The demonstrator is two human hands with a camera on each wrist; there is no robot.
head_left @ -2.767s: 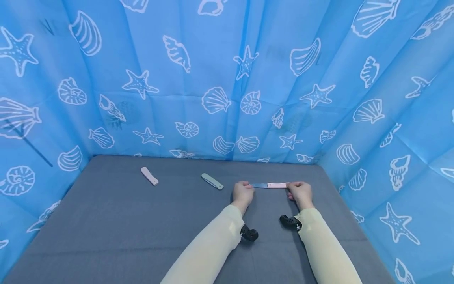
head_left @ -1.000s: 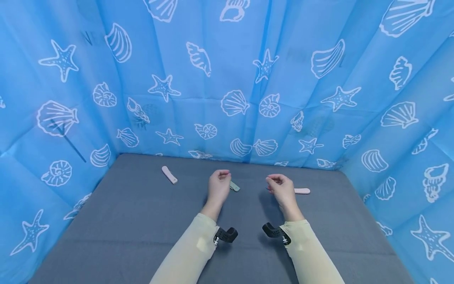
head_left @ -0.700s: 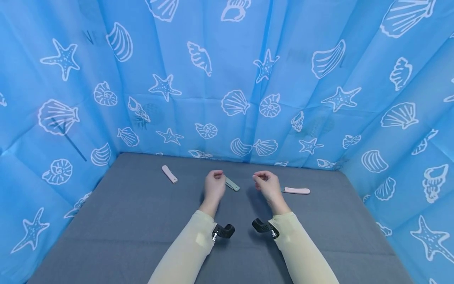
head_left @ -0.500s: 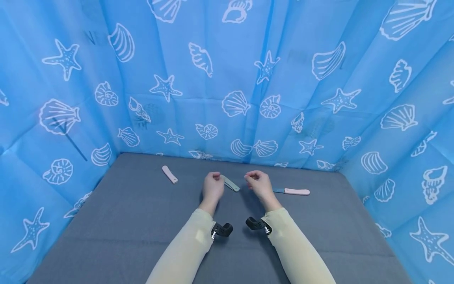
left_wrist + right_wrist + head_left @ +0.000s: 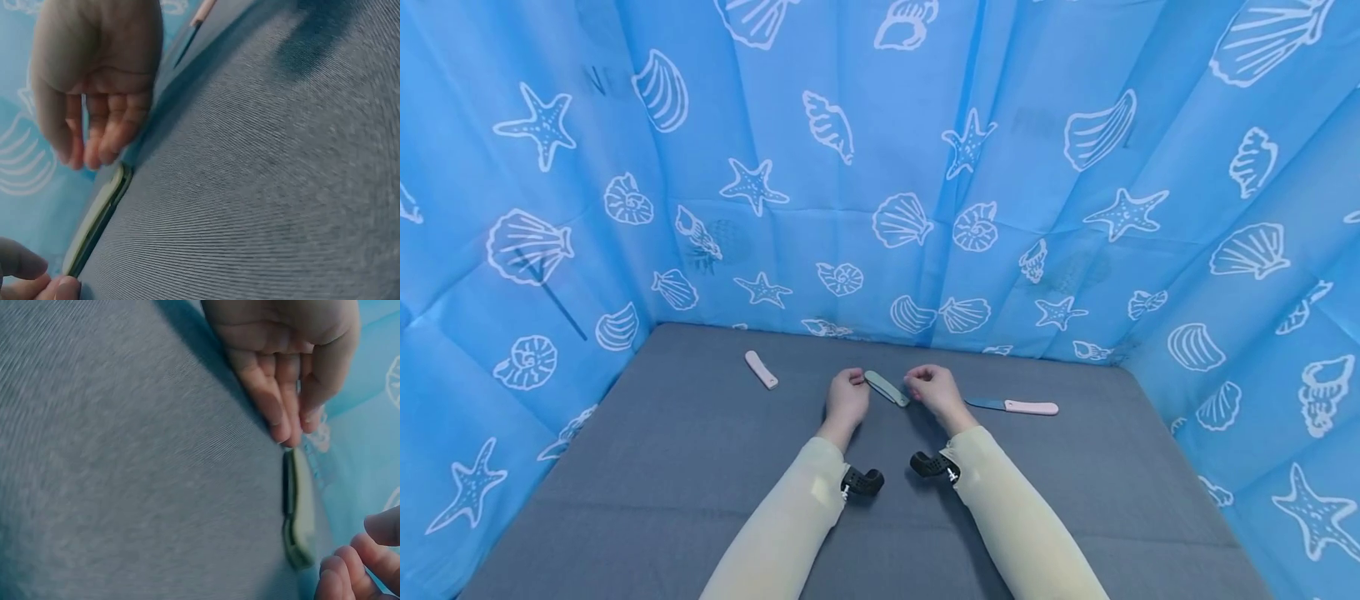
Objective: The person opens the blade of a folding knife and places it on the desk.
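Work has shifted, by judgement, to the green knife [image 5: 886, 388], which lies on the surface [image 5: 647, 433] and appears folded. Right hand [image 5: 937, 392] has left the unfolded pink knife [image 5: 1013, 407], right of the green knife, and is just beside the latter's right end. Left hand [image 5: 846, 398] is at its left end; contact unconfirmed. Each grip: thumb and fingers apart, nothing clamped. Folded pink knife [image 5: 762, 371]: well left of the green knife.

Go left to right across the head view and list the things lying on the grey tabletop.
Closed pink folding knife, closed green folding knife, open pink-handled knife, its blade coming before its handle.
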